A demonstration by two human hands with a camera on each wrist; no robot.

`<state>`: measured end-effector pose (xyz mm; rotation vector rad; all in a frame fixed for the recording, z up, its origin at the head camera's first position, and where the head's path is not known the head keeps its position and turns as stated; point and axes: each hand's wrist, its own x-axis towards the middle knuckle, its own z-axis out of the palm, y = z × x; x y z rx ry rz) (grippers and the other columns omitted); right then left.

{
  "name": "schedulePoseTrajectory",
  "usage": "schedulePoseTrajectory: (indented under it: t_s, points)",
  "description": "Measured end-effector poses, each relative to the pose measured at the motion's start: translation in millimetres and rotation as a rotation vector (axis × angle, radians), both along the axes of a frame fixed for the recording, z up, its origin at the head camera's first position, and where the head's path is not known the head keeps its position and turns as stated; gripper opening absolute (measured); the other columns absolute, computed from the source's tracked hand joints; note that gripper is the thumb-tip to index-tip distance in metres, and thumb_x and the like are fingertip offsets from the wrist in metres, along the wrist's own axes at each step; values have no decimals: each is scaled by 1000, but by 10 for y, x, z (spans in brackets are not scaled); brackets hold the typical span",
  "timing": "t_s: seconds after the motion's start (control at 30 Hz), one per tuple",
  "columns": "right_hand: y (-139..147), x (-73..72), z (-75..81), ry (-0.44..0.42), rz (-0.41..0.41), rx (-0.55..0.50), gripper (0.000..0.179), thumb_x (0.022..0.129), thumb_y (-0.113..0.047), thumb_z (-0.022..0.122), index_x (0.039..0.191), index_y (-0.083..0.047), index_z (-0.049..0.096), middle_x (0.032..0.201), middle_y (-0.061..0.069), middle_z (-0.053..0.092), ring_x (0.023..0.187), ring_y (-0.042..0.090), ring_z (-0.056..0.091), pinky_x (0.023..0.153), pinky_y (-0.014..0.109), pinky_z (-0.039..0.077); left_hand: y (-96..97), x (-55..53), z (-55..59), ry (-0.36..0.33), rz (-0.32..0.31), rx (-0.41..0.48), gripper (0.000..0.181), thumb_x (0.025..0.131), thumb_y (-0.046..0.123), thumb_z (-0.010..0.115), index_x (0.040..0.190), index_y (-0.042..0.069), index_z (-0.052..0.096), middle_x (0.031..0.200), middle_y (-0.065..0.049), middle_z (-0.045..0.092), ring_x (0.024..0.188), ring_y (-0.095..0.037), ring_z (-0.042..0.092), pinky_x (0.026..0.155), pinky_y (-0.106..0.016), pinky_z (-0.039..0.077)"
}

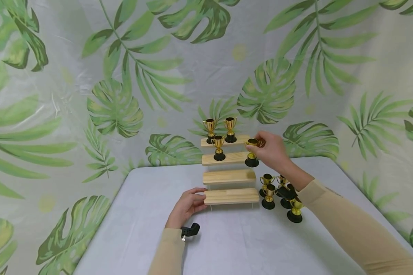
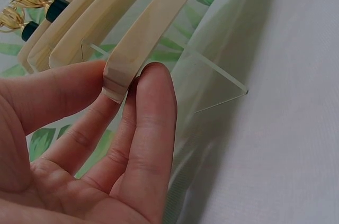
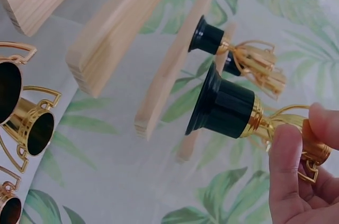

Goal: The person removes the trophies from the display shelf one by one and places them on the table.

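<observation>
A small gold trophy cup (image 1: 252, 153) with a black base is pinched by its cup between the thumb and fingers of my right hand (image 1: 272, 151). In the right wrist view the trophy's base (image 3: 225, 105) hangs apart from the shelf boards, near the right end of the second-highest one. My left hand (image 1: 188, 206) pinches the left end of the lowest board of a stepped wooden rack (image 1: 231, 196); the left wrist view shows thumb and fingers around that board end (image 2: 119, 78). One trophy (image 1: 219, 148) stands on the second-highest board, and two more, including this trophy (image 1: 230, 130), on the top board.
Several more gold trophies (image 1: 269, 196) stand on the white-covered table (image 1: 151, 191) to the right of the rack, below my right forearm. Clear thin legs (image 2: 222, 73) hold up the boards. A leaf-patterned cloth (image 1: 172, 149) hangs behind the table.
</observation>
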<state>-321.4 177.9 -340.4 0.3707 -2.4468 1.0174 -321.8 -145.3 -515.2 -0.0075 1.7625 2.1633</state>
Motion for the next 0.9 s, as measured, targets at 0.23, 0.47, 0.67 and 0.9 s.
schedulePoseTrajectory:
  t_s: [0.23,0.47,0.67,0.9]
  points:
    - [57,147,-16,48,-3,-8,23,89,-31,79,94,-14,64,80,2,64,72,20,59,64,39,50,-4,-20,22,4,-7,-11,43,90,2,69,132,-1,61,116,-17,68,97,-25,70,84,-39,59]
    - [109,279,-38,35,-15,-22,23,88,-31,80,95,-14,65,81,1,64,71,19,58,64,39,49,-2,-31,-7,11,-10,-10,44,90,3,69,132,-2,61,117,-17,67,96,-26,70,83,-39,59]
    - [163,382,-76,46,-21,-7,23,88,-29,80,97,-14,65,82,1,65,70,19,60,63,39,51,-7,-26,-18,4,-9,-5,43,90,3,69,132,-1,62,116,-17,68,93,-25,70,79,-37,60]
    - [234,489,-141,64,-41,3,25,89,-31,80,99,-14,66,83,2,66,69,18,61,60,38,53,-5,-27,-7,-14,-8,7,43,90,4,70,132,-1,62,116,-17,68,94,-25,70,81,-37,59]
